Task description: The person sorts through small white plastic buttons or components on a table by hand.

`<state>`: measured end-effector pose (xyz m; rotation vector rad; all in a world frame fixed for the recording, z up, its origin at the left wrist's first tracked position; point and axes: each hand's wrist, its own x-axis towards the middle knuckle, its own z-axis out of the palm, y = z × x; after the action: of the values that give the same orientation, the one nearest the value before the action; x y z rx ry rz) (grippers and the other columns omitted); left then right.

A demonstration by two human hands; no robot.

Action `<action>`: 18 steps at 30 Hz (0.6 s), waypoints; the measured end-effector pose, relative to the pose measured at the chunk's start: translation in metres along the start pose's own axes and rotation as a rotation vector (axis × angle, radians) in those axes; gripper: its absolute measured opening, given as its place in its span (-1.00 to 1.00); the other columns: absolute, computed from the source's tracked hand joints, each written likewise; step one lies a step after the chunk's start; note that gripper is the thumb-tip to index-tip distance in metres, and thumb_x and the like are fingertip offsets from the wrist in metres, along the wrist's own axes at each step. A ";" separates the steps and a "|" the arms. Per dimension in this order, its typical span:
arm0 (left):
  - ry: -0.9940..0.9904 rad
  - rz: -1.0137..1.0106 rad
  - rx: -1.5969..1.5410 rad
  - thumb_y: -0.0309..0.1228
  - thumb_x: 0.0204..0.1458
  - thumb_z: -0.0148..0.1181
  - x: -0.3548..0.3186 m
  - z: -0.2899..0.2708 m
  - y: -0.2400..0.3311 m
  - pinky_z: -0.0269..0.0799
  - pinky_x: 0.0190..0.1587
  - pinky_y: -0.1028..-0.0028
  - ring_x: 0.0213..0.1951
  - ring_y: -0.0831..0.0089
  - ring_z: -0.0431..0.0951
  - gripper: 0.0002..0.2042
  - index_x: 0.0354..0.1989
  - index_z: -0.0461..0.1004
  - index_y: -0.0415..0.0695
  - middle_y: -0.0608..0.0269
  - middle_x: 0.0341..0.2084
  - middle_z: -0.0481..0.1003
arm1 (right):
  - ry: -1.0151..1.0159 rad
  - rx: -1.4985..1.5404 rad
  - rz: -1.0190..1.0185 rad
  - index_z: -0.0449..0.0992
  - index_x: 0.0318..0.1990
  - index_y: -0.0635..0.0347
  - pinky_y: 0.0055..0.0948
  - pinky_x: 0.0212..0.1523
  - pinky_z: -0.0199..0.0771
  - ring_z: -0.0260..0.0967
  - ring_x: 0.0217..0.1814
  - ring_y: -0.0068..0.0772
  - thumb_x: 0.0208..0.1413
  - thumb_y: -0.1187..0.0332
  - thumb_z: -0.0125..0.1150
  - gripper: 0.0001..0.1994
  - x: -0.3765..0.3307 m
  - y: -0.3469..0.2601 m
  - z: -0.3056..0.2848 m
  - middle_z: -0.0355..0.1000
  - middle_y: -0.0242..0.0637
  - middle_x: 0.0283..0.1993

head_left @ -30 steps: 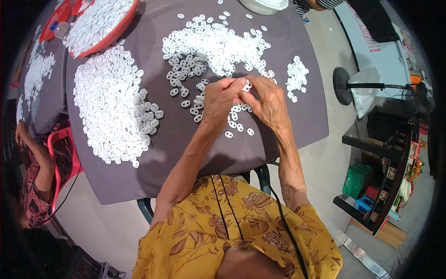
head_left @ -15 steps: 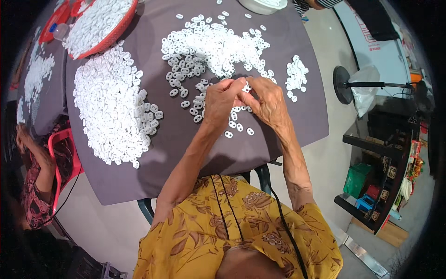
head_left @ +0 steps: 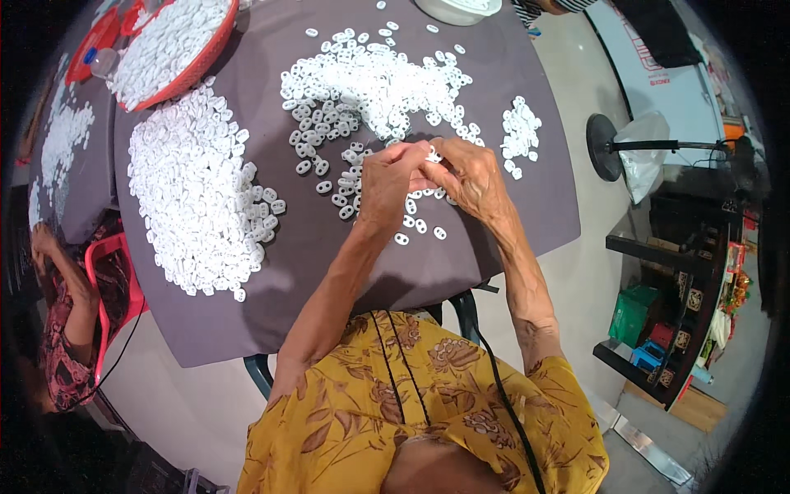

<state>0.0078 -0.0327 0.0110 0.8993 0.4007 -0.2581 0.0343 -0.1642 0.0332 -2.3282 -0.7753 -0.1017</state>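
My left hand (head_left: 387, 183) and my right hand (head_left: 477, 183) meet over the middle of the table, fingertips pinched together. Between them a small white oval plastic piece (head_left: 433, 154) shows, partly covered by the fingers. Loose white two-holed plastic pieces (head_left: 387, 82) are heaped just beyond my hands, with some scattered beneath them and nearer to me. A larger, thick pile of white pieces (head_left: 193, 198) spreads to the left. On the right lies a small separate pile of white pieces (head_left: 520, 132).
A grey cloth-covered table (head_left: 527, 214) carries the piles. At the far left stands a red basket (head_left: 224, 51) heaped with white pieces; a white bowl (head_left: 461, 16) sits at the far edge. Another person's arm (head_left: 78, 288) is at left, by a red chair (head_left: 103, 247).
My fingers have shifted slightly around the white piece, which shows at a different angle. The whole view has moved a little; the piles look the same.
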 end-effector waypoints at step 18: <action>0.012 0.066 0.038 -0.41 -0.03 0.10 -0.001 0.001 -0.008 0.48 -0.44 0.60 -0.54 0.61 0.44 -0.80 -0.44 0.47 -0.36 0.27 -0.60 0.44 | -0.014 -0.019 0.009 0.34 -0.53 0.32 -0.27 -0.55 0.27 0.25 -0.60 -0.11 -0.11 0.39 0.14 -0.83 -0.001 0.002 0.002 0.25 -0.13 -0.65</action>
<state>0.0046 -0.0384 0.0067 0.9496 0.3771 -0.2004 0.0338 -0.1646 0.0299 -2.3529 -0.7737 -0.0893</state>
